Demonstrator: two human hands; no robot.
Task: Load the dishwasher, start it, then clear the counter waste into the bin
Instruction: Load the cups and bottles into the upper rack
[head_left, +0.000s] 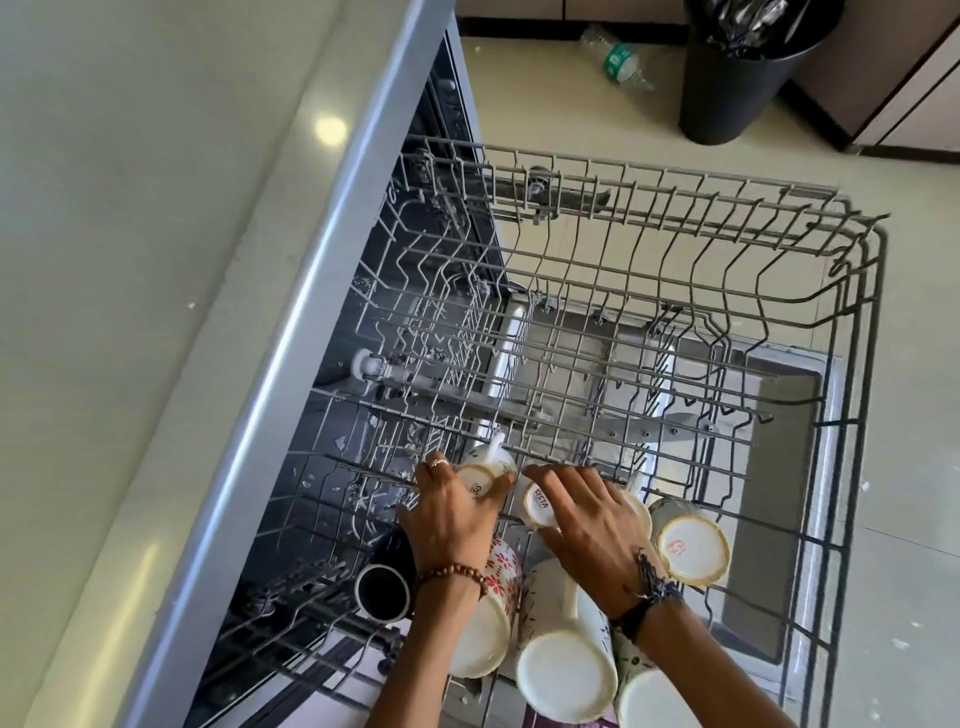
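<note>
Both hands reach into the pulled-out dishwasher rack, where upturned mugs crowd the near corner. The left hand has its fingers closed around one white mug, and the right hand grasps the mug marked SISTA just beside it. A black bin stands on the floor beyond the rack.

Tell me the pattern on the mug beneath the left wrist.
Red flowers on white, on the mug; head view.
</note>
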